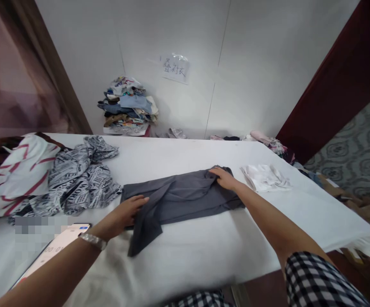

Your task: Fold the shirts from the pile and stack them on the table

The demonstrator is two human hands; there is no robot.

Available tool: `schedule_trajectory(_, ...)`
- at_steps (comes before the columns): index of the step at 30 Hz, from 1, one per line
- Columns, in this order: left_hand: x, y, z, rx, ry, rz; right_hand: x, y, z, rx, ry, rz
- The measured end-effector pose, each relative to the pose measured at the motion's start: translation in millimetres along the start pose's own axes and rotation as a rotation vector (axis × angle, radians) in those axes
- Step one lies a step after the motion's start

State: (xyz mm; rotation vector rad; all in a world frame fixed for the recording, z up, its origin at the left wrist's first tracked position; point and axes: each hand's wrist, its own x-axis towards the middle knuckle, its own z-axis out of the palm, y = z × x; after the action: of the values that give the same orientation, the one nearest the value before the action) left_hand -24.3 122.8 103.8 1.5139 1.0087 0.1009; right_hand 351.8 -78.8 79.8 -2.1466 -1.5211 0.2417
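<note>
— Where's that dark grey garment (185, 194)?

— Laid out in a long strip on the white surface (178, 155), one loose flap (144, 234) pointing back toward the near edge

— And the person's grip?

— The left hand (130, 210) is at the garment's left end, fingers bent against the cloth beside that flap; the right hand (225, 178) is at its far edge, near the right end. Both touch it, but I can't tell whether the fingers are grasping or merely resting

— What's around it?

— Newsprint-patterned cloth (79, 177) to the left, next to red-striped white cloth (21, 170); a white garment (264, 178) to the right; a phone (65, 237) partly hidden by the left forearm (72, 264)
</note>
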Motion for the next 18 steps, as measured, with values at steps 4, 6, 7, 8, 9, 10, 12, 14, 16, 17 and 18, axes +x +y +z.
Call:
schedule_trajectory(4,-13,-16,19.1,0.504,0.306,0.344,13,-9,6,-0.078,-0.104,-0.019)
schedule_trajectory(6,-24,-24,34.7,0.737,0.372,0.518,17,-12,7,-0.066,-0.142,-0.025)
schedule_trajectory(7,-29,-27,41.4,0.844,0.392,0.563,18,-13,7,-0.048,-0.15,-0.034)
schedule_trajectory(8,-33,-29,46.6,0.937,0.408,0.574,19,-13,7,-0.021,-0.149,-0.044)
schedule_trajectory(9,-35,-31,49.9,1.006,0.425,0.564,19,-13,6,0.013,-0.138,-0.051)
schedule_trajectory(10,-36,-32,51.1,1.053,0.44,0.546,18,-11,4,0.052,-0.118,-0.051)
schedule_trajectory(12,-36,-32,47.3,1.084,0.46,0.504,17,-7,0,0.135,-0.065,-0.018)
schedule_trajectory(14,-36,-33,37.4,1.055,0.452,0.438,16,-2,-4,0.226,-0.012,0.055)
schedule_trajectory(16,-38,-32,24.0,0.986,0.447,0.371,13,2,-8,0.303,0.023,0.138)
schedule_trajectory(17,-40,-31,16.6,0.937,0.457,0.347,12,4,-10,0.341,0.04,0.173)
schedule_trajectory(18,-42,-29,9.0,0.875,0.469,0.325,11,6,-11,0.381,0.066,0.202)
